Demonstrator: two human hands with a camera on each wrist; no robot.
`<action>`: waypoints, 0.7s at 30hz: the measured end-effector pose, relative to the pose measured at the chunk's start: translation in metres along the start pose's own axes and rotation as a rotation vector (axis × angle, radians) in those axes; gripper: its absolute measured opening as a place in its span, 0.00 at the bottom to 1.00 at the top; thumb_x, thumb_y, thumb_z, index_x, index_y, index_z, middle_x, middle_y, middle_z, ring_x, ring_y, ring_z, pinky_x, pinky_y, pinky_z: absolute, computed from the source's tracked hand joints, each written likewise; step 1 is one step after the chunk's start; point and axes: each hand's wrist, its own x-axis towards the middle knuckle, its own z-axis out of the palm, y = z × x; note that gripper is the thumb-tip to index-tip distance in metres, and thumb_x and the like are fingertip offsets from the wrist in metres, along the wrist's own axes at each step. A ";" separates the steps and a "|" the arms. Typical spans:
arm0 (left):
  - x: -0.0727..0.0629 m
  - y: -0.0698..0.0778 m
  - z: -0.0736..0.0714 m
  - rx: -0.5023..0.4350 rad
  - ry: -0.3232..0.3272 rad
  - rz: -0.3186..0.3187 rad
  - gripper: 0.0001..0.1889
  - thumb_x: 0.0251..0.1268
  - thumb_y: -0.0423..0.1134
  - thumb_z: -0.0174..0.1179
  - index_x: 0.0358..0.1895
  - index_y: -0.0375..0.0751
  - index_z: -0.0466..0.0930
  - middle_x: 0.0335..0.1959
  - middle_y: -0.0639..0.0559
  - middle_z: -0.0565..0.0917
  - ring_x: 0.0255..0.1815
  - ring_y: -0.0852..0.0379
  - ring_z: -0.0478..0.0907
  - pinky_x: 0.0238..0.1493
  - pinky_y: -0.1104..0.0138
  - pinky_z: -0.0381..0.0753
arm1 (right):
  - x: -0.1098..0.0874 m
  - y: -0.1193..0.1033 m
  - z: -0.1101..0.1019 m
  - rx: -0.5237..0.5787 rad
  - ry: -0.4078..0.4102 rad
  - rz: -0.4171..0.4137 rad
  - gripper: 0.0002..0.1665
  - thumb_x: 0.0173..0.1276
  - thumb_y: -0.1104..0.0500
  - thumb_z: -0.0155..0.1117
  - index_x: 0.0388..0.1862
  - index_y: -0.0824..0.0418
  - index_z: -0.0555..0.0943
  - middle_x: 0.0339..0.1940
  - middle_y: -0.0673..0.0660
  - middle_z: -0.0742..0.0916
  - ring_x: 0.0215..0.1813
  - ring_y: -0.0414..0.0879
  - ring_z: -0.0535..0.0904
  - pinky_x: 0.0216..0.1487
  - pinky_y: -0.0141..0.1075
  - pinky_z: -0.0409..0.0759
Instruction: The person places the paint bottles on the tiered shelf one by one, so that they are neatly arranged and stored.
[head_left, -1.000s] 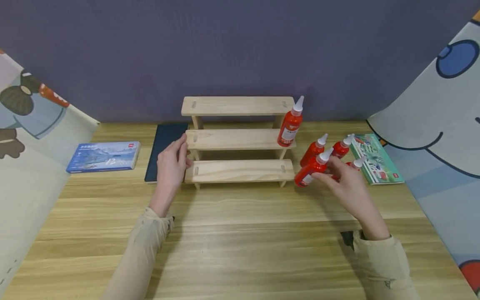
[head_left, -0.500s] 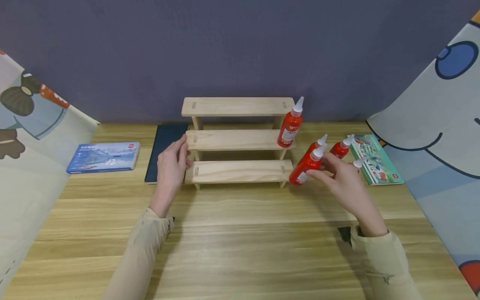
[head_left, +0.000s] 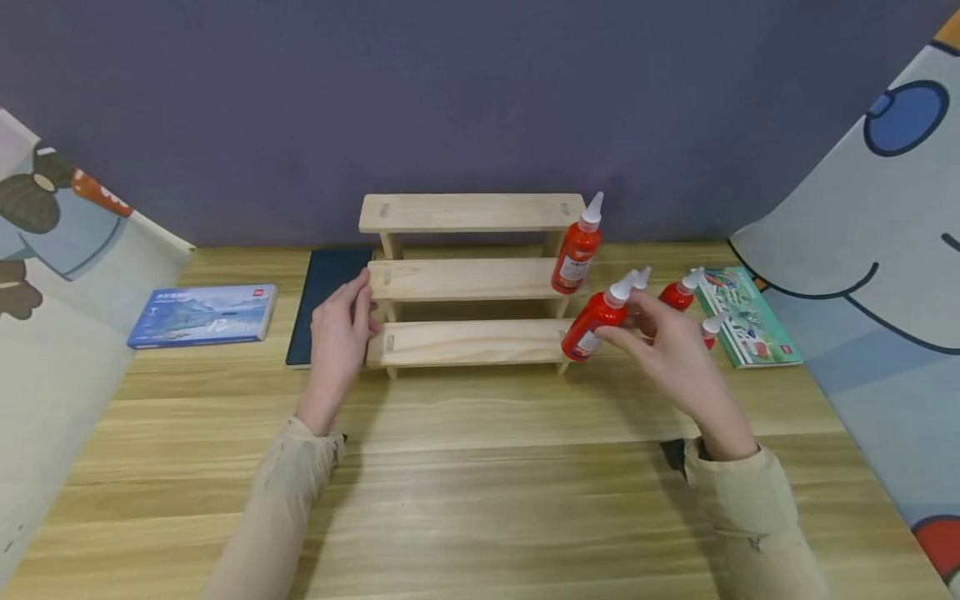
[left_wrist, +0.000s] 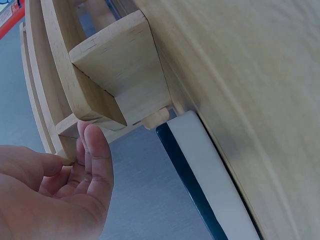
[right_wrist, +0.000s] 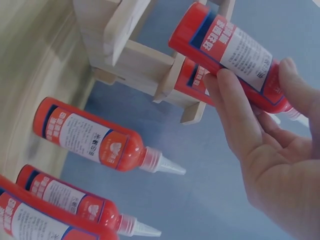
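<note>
A three-step wooden display shelf stands against the back wall. My left hand is at its left end; in the left wrist view the thumb and fingers pinch the edge of a step. My right hand grips a red squeeze bottle with a white pointed cap, tilted, over the right end of the lowest step. On the right end of the middle step stands a matching bottle. Three more stand on the table to the right, including one red bottle plain in the right wrist view.
A dark blue book lies partly under my left hand. Further left is a blue box with a mountain picture. A green illustrated box lies at the right, behind the bottles. Printed cloth panels border the wooden table.
My right hand has lifted the bottle and carried it left, from beside the shelf to over the lowest step's right end. My left hand has stayed at the shelf.
</note>
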 end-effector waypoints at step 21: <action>0.000 0.000 0.001 -0.009 0.000 -0.017 0.20 0.89 0.36 0.51 0.74 0.33 0.77 0.39 0.33 0.87 0.26 0.42 0.87 0.29 0.77 0.73 | 0.017 -0.020 0.007 0.048 -0.018 0.020 0.28 0.72 0.57 0.78 0.67 0.65 0.82 0.55 0.64 0.90 0.51 0.57 0.88 0.49 0.43 0.85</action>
